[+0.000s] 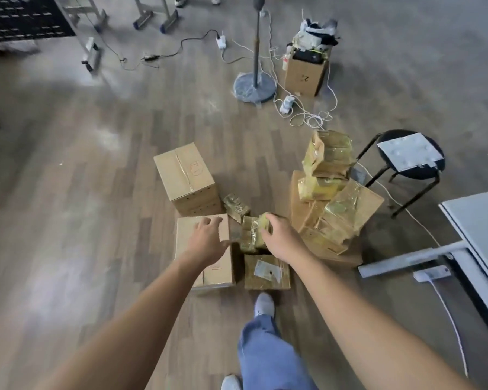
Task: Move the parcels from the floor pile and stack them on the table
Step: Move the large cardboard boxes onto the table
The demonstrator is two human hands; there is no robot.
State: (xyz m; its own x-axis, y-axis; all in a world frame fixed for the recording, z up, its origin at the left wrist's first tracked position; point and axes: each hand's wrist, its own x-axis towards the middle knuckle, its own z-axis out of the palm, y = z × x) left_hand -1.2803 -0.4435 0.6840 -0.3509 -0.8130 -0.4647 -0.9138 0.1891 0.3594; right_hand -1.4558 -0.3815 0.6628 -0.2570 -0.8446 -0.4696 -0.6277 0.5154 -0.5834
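Wood-look floor [82, 192] carries the pile, and the small taped parcel [251, 235] in its middle serves as marker for the rest. Nearer than it lies a labelled parcel [266, 273]; nearer and far to its right, a corner of the table [479, 218] shows nothing stacked. On the marker itself the right hand [279, 237] curls its fingers over the top, apparently taking hold. Just left of it the left hand [206, 240] spreads loose and empty above a flat carton [186, 249]. Beyond and left stands a tall carton [186, 178]; to the right rises a heap of taped parcels [330, 198], with a stool [412, 156] farther off. Nearly all the moving looks undone, though most of the table is out of sight
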